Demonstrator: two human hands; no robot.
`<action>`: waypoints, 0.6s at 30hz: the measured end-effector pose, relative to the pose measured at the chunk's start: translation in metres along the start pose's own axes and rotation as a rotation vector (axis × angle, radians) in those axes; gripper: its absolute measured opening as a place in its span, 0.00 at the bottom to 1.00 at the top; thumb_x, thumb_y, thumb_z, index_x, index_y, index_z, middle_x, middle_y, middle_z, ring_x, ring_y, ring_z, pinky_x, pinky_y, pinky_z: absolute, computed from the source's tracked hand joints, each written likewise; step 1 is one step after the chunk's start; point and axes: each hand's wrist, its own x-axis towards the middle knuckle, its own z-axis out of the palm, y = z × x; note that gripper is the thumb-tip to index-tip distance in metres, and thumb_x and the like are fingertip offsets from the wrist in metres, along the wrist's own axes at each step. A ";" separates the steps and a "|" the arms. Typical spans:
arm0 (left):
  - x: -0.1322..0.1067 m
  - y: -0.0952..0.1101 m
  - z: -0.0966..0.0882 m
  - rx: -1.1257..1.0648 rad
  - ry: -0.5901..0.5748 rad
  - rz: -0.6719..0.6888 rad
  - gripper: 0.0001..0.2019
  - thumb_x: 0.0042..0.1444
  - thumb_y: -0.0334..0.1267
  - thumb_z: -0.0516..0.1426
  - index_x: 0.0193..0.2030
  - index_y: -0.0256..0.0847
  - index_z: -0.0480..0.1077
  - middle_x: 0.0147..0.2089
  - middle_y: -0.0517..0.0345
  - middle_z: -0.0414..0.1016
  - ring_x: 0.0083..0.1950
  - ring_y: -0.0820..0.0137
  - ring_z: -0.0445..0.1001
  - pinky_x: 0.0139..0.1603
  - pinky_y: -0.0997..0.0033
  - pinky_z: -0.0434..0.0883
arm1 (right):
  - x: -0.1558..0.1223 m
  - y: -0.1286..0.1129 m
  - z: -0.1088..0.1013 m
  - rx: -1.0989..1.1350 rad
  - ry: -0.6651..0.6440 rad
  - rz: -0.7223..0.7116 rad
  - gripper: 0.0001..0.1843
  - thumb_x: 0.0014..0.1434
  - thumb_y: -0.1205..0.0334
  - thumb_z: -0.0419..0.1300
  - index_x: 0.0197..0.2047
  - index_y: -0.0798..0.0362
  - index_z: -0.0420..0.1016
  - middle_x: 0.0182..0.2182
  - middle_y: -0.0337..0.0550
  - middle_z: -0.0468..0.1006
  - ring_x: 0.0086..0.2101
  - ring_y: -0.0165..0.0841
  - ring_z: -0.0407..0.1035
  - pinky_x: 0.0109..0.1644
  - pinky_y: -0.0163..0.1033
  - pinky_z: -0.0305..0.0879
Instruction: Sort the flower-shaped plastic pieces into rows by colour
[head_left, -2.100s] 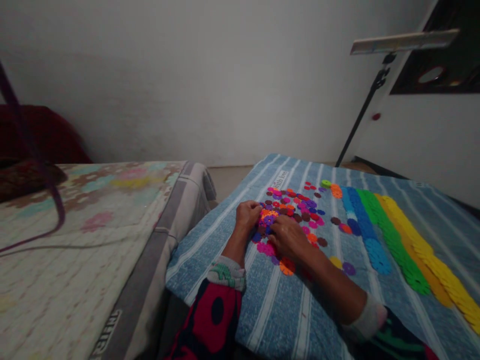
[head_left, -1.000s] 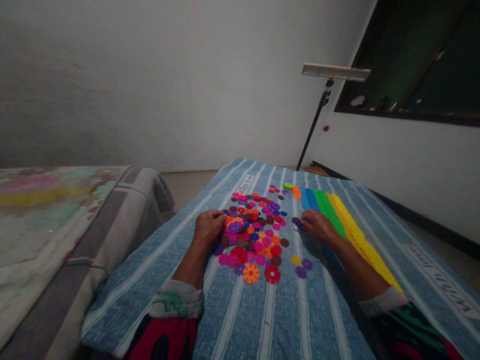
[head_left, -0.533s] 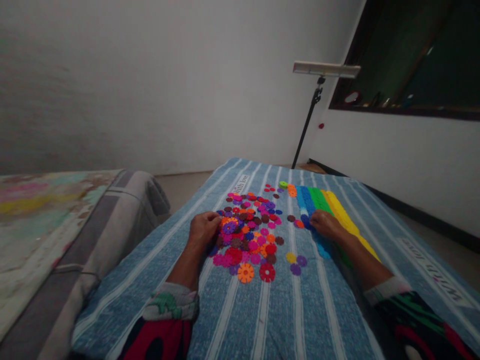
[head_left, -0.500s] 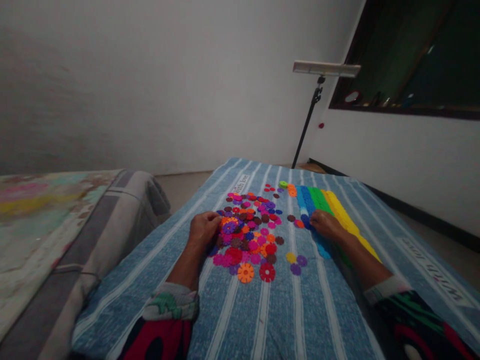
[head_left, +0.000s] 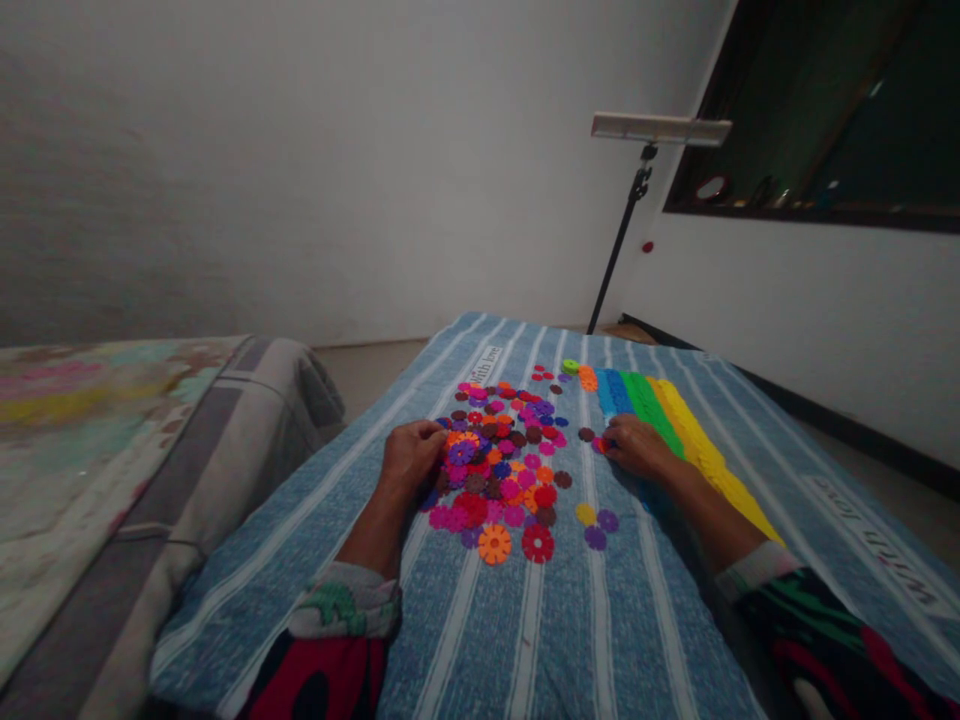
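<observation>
A loose heap of notched plastic snowflake discs (head_left: 495, 475) in pink, purple, orange, red and brown lies on the striped cloth. At its left edge is my left hand (head_left: 412, 458), fingers closed together against the discs; whatever they pinch is hidden. To the right of the heap, my right hand (head_left: 639, 447) rests low over the cloth with fingers bent and closed. Its fingertips touch a small red and pink disc group (head_left: 599, 444), and what is between them cannot be made out. Under and beyond that hand run rows of blue, green (head_left: 646, 400) and yellow discs (head_left: 694, 430).
A blue striped cloth (head_left: 465, 650) covers the table. Near my side lie one yellow and two purple discs (head_left: 596, 538). Small red discs and a green disc (head_left: 570, 367) sit at the far end. A lamp on a stand (head_left: 619, 240) and a draped surface (head_left: 225, 480) flank the table.
My right hand has moved a little left, from the dark blue disc beside the blue row onto the small red and pink discs. My left hand stays at the heap's edge.
</observation>
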 end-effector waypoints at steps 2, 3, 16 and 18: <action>-0.001 -0.001 0.000 -0.008 -0.004 0.000 0.13 0.41 0.45 0.57 0.26 0.38 0.77 0.23 0.56 0.76 0.27 0.66 0.72 0.27 0.71 0.67 | 0.004 -0.003 0.003 -0.007 -0.004 -0.017 0.09 0.59 0.65 0.58 0.36 0.55 0.81 0.41 0.51 0.77 0.46 0.39 0.68 0.48 0.38 0.59; -0.001 -0.001 0.001 -0.010 -0.006 0.000 0.13 0.41 0.45 0.57 0.27 0.38 0.77 0.23 0.56 0.76 0.27 0.66 0.72 0.27 0.71 0.67 | 0.006 -0.004 0.004 -0.011 -0.007 -0.023 0.09 0.59 0.65 0.58 0.35 0.56 0.81 0.41 0.52 0.76 0.46 0.39 0.68 0.49 0.38 0.59; 0.000 -0.003 0.002 -0.023 -0.024 0.007 0.14 0.42 0.46 0.57 0.27 0.38 0.77 0.22 0.56 0.75 0.26 0.66 0.73 0.27 0.71 0.67 | 0.025 -0.002 0.005 0.029 -0.011 -0.085 0.05 0.54 0.65 0.64 0.32 0.52 0.83 0.41 0.47 0.78 0.50 0.40 0.67 0.52 0.38 0.60; -0.001 -0.002 0.002 -0.021 -0.025 0.006 0.14 0.42 0.46 0.57 0.28 0.38 0.77 0.22 0.56 0.75 0.26 0.66 0.72 0.27 0.72 0.67 | 0.027 -0.004 0.005 0.050 0.003 -0.095 0.05 0.54 0.62 0.65 0.34 0.51 0.83 0.42 0.47 0.78 0.50 0.41 0.67 0.53 0.38 0.61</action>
